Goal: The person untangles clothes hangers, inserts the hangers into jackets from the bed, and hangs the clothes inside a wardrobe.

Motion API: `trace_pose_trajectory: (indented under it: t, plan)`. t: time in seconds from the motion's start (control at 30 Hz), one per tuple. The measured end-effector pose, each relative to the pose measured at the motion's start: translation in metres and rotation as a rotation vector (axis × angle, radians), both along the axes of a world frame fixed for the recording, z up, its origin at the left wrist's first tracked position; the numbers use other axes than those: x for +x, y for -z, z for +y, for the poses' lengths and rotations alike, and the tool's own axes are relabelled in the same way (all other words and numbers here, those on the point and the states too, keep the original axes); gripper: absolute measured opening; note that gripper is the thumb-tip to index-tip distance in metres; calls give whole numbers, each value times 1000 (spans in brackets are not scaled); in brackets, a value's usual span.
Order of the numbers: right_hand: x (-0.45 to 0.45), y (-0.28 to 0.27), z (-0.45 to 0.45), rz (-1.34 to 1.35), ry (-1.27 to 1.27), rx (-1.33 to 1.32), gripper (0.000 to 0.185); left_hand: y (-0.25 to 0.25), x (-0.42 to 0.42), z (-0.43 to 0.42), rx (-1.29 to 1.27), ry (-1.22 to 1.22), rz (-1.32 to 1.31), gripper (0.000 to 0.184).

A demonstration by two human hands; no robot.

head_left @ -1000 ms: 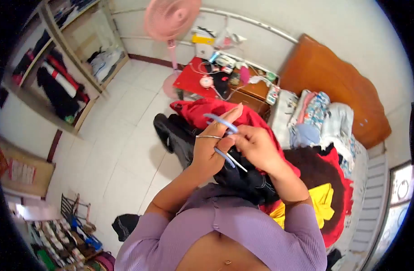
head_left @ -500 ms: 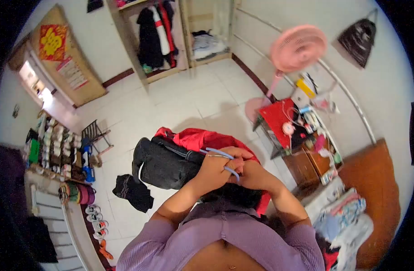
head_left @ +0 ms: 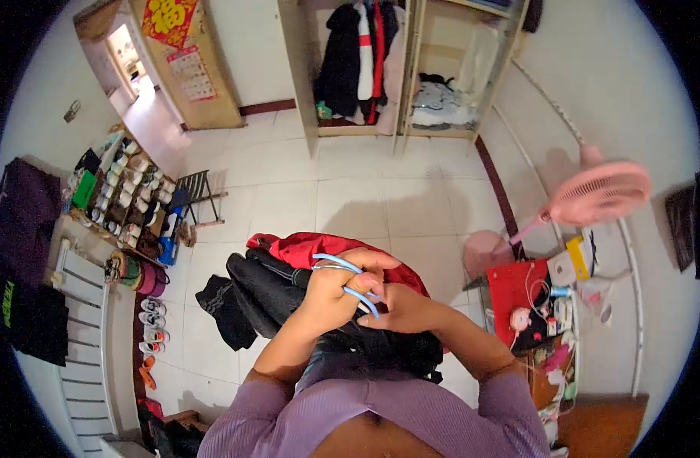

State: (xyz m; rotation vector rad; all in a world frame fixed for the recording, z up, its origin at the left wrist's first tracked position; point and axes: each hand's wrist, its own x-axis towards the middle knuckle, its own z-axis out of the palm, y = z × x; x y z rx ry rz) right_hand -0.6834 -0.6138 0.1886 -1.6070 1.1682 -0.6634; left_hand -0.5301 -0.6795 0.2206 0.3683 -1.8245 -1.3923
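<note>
Both hands meet in front of my body, above a bundle of dark and red clothing. My left hand (head_left: 331, 294) is closed round a light blue hanger (head_left: 336, 261), whose curved ends stick out between and beside the fingers. Against it, my right hand (head_left: 399, 305) has its fingers bent in at the same blue piece; its fingertips are partly hidden. The red garment (head_left: 319, 243) and the black garment (head_left: 266, 294) hang beneath my hands and forearms. More black cloth (head_left: 226, 311) shows at the left of the bundle.
An open wardrobe (head_left: 312, 76) with hanging clothes stands ahead. To the left are a shoe rack (head_left: 128, 191), a folding chair (head_left: 199, 198) and shoes (head_left: 153, 324) on the floor. At the right stand a pink fan (head_left: 602, 191) and a red-topped table (head_left: 510, 294) holding small items.
The view has swung left, from the bed toward the wardrobe and doorway. The clothing bundle has come along with my body, and my hands remain together at the blue hanger.
</note>
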Motion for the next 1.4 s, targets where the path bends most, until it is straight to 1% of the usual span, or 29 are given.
trace_pose_trajectory:
  t: [0.03, 0.13, 0.17, 0.2, 0.27, 0.37, 0.4, 0.47, 0.53, 0.6, 0.67, 0.7, 0.73, 0.77, 0.8, 0.87, 0.9, 0.93, 0.97, 1.0, 1.03, 1.07, 1.1, 1.2, 1.23, 1.27, 1.3, 1.33, 1.4]
  plan:
    - [-1, 2, -18, -91, 0, 58, 36, 0, -2, -17, 5, -9, 33, 35]
    - [-6, 3, -78, -73, -38, 33, 40, 8, -6, -76, -15, -41, 86, 36]
    - [-5, 13, -96, -111, 10, 44, 41, 13, -6, -96, -20, -60, 55, 35]
    - [-6, 24, -119, -149, 36, 103, 36, 19, -9, -123, -146, -82, 43, 32]
    - [-9, 29, -159, -207, 143, 66, 30, 14, -8, -168, -102, -18, -37, 31]
    - [-28, 2, -214, -265, 266, 140, 28, -11, -11, -232, -314, -34, -140, 45]
    - [-36, -17, -232, -264, 273, 124, 28, -18, -14, -254, -329, -26, -134, 45]
    - [-52, -55, -255, -338, 429, 160, 29, -25, -22, -290, -577, -101, -35, 41]
    - [-76, -72, -284, -311, 448, 81, 26, -24, -27, -326, -519, -52, 7, 38]
    - [-94, -81, -322, -300, 453, 20, 24, -13, -38, -362, -543, -90, 112, 39]
    - [-102, -84, -363, -375, 551, 0, 30, -10, -56, -389, -550, -136, 84, 42]
    - [-110, -71, -386, -250, 577, -56, 28, -7, -70, -403, -463, -162, 127, 44]
    - [-116, -61, -407, -253, 569, -58, 28, -5, -84, -418, -380, -192, 169, 46]
    - [-123, -53, -428, -239, 518, -55, 26, -2, -96, -435, -412, -277, 129, 48]
    - [-130, -48, -448, -224, 464, -54, 24, -1, -110, -454, -422, -290, 126, 48]
    - [-142, -43, -487, -227, 411, -82, 24, -3, -138, -496, -602, -429, 80, 47]
    - [-149, -40, -508, -202, 413, -67, 27, -7, -153, -516, -659, -490, 83, 35]
    - [-158, -38, -529, -174, 418, -58, 31, -7, -166, -535, -669, -507, 83, 35]
    - [-168, -23, -552, -298, 376, -82, 32, -6, -180, -555, -676, -569, 59, 28]
    - [-175, -24, -571, -367, 355, -65, 31, -5, -193, -573, -677, -628, 33, 22]
    - [-189, -31, -587, -398, 325, 40, 31, -6, -206, -591, -648, -707, 92, 14]
    - [-202, -38, -605, -430, 292, 143, 31, -9, -217, -611, -718, -758, 116, 8]
    - [-215, -41, -627, -430, 276, 130, 31, -10, -226, -628, -727, -804, 144, 5]
    - [-253, -39, -687, -550, 245, 112, 29, 2, -244, -677, -728, -950, 222, 11]
    - [-271, -42, -709, -583, 293, 106, 27, 6, -244, -687, -667, -941, 190, 15]
    - [-288, -46, -733, -613, 341, 94, 26, 9, -247, -703, -728, -916, 209, 16]
    - [-300, -53, -752, -650, 372, 50, 25, 15, -254, -714, -674, -900, 217, 10]
    - [-309, -61, -773, -648, 366, 50, 25, 21, -260, -723, -620, -884, 225, 9]
    - [-325, -72, -815, -624, 513, -29, 26, 31, -273, -742, -620, -803, 179, 9]
